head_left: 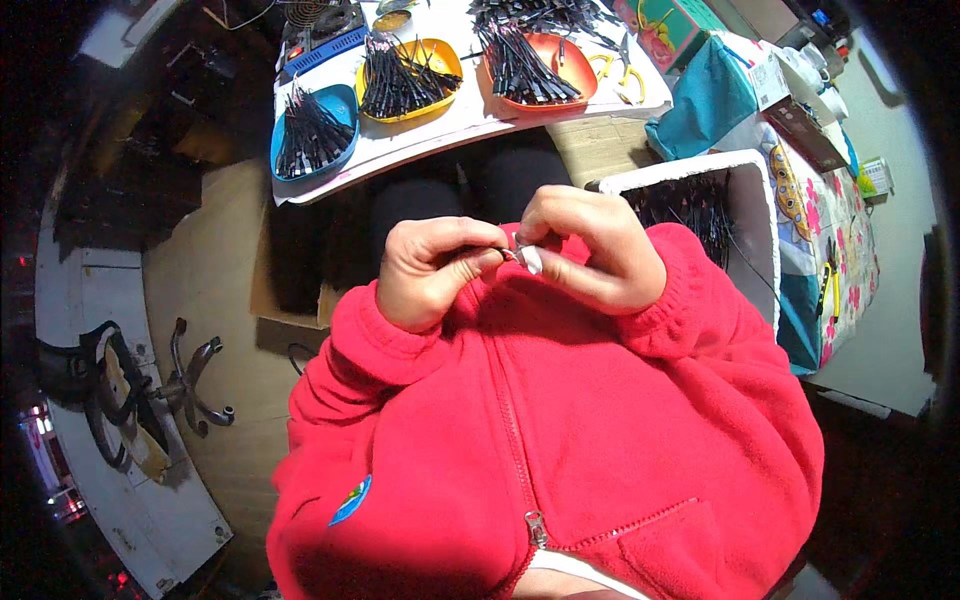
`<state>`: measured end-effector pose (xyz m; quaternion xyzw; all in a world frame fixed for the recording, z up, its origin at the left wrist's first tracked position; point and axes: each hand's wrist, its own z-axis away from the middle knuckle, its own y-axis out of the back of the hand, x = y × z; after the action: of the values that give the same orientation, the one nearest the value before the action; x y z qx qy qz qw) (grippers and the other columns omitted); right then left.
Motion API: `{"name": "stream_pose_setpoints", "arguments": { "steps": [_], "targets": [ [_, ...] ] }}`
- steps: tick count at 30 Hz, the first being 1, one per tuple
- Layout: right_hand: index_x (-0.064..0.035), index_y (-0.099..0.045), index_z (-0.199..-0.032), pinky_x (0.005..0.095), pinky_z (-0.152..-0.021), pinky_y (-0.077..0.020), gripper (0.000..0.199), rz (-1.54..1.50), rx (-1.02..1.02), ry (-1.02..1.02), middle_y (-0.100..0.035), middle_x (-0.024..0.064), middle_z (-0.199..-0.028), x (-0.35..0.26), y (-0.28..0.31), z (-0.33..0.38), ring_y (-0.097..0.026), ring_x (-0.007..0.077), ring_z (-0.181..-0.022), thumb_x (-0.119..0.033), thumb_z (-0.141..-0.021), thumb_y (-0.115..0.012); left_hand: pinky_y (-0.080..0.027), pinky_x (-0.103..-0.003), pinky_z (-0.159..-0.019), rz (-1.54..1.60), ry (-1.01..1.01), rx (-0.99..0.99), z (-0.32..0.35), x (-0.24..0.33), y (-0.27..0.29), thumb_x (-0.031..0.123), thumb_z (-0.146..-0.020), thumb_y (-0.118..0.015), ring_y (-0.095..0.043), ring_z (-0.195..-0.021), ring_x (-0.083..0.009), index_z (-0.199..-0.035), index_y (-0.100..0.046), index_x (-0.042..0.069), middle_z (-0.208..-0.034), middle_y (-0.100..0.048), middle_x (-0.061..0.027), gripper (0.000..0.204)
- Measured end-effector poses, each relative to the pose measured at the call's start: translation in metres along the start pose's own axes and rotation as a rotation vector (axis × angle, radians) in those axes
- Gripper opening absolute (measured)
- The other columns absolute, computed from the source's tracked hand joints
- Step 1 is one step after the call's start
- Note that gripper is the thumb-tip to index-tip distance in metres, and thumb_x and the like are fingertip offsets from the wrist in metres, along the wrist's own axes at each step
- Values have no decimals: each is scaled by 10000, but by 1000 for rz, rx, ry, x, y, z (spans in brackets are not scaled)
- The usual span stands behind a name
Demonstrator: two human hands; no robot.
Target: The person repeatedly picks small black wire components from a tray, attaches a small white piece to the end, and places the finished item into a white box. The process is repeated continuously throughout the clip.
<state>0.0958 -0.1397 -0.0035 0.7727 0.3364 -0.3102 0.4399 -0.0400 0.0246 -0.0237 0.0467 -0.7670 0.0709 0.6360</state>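
In front of my chest, my left hand [428,272] pinches a thin wire [508,255] between thumb and forefinger; its visible end looks dark with some red and white. My right hand [598,250] closes on the same spot from the other side, thumb and forefinger nearly meeting the left fingertips. Something small and white [531,260] shows at the right thumb tip; whether it is a wrap or a separate piece I cannot tell. Beyond my hands, bundles of short black cables [312,135] fill a blue tray [351,104], a yellow tray [452,62] and a red-orange tray [580,70].
The trays stand on a white table [420,142], with yellow-handled scissors [630,82] at its right. More black cables lie in a white foam box [768,200] to my right. Yellow-handled pliers [828,285] hang beside a flowered cloth. A wheeled chair base [190,385] stands left.
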Motion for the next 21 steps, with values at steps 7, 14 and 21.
{"name": "stream_pose_setpoints", "arguments": {
  "steps": [7,14,21],
  "targets": [
    [12,-608,-971,205,-750,-456,183,-970,-116,-543,-606,30,-866,9,4,-1,-550,86,-790,-161,-917,-587,-452,-215,-570,196,43,28,-4,-4,8,-10,-842,-631,-573,-618,-105,-906,-660,-34,-759,-643,-66,75],
    [-34,-635,-941,292,-688,-491,217,-11,164,154,-592,91,-893,11,20,-36,-598,228,-797,-3,-739,-709,-406,-228,-510,857,240,-85,-26,-4,17,57,-852,-645,-537,-602,-106,-959,-646,-29,-792,-643,-86,137],
    [-17,-590,-891,308,-625,-450,219,55,206,298,-554,90,-828,9,27,-64,-552,240,-729,-23,-706,-707,-438,-242,-539,1179,408,-265,-53,7,23,68,-846,-652,-551,-607,-130,-997,-657,-9,-877,-666,-133,170]
  ]
}}
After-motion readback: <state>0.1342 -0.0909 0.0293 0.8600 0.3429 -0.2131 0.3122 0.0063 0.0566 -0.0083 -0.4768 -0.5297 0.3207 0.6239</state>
